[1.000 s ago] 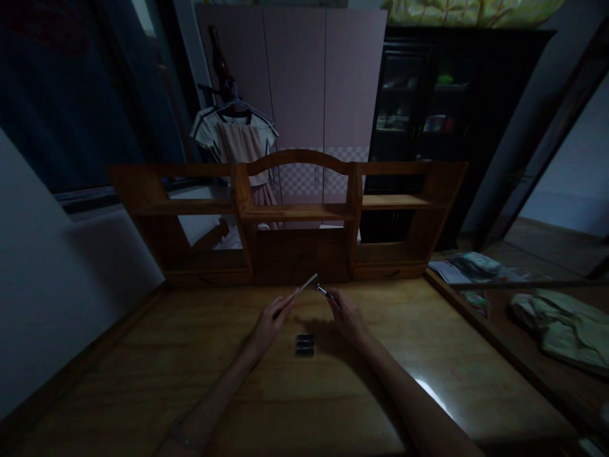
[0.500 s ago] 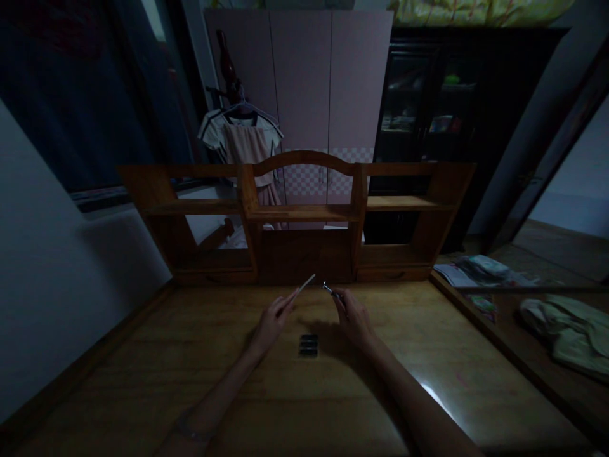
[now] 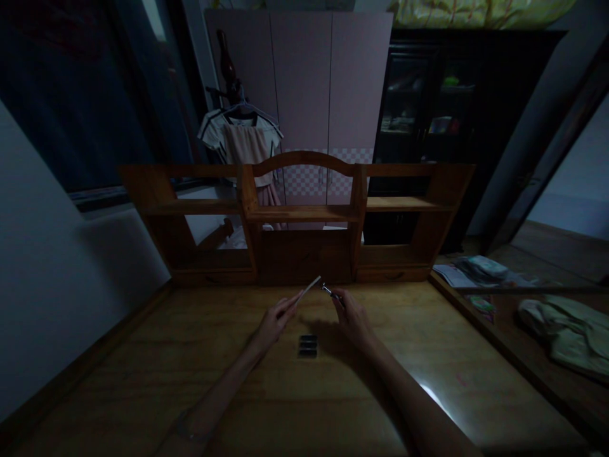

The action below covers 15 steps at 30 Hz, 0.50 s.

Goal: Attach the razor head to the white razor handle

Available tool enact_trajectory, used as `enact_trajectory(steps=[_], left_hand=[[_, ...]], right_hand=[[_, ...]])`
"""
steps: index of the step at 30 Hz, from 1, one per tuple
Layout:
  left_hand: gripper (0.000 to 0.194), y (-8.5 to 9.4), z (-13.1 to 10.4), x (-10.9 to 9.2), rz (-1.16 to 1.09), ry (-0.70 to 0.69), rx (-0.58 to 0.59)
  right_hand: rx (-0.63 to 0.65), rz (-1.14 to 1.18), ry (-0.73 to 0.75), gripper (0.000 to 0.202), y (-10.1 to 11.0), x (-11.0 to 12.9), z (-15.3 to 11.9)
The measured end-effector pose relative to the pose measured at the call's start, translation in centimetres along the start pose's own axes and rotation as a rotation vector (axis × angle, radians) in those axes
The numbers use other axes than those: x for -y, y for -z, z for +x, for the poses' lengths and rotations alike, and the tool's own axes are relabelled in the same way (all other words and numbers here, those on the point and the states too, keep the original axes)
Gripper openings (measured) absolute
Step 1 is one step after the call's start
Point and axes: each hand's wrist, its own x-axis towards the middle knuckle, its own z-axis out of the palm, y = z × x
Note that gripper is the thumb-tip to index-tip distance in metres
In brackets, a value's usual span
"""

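Forearms [image 3: 228, 377] slanting inward, left hand [image 3: 273, 319] with fingers [image 3: 286, 306] clamped on pale strip [image 3: 311, 284], right hand [image 3: 354, 317] clamping metal-tipped tool [image 3: 327, 290]

On the desk [image 3: 285, 406], bars [image 3: 307, 346] lie before the shelf unit [image 3: 304, 214].

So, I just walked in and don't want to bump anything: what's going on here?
A person is working with both bare hands over a wooden desk. The left hand holds a thin pale strip, and the right hand holds a small metal-tipped tool. Their ends point towards each other, close together. Three dark bars lie in a stack-like row on the desk between the forearms. It is too dim to say exactly what the held pieces are.
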Motion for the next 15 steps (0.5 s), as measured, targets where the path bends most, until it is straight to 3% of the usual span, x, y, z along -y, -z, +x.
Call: enact_trajectory(steps=[6,11,15], left_hand=[[0.044,0.02,0.20,-0.40,-0.025,-0.002,0.013],[0.045,-0.11,0.13,-0.66,-0.061,-0.002,0.056],[0.041,-0.33,0.13,-0.22,-0.056,0.002,0.064]], right_hand=[[-0.054,0.005,0.007,0.022,-0.08,-0.13,-0.07],[-0.021,0.013,-0.003,0.022,0.00,0.00,-0.02],[-0.089,0.026,0.031,0.021,0.11,0.16,0.06]])
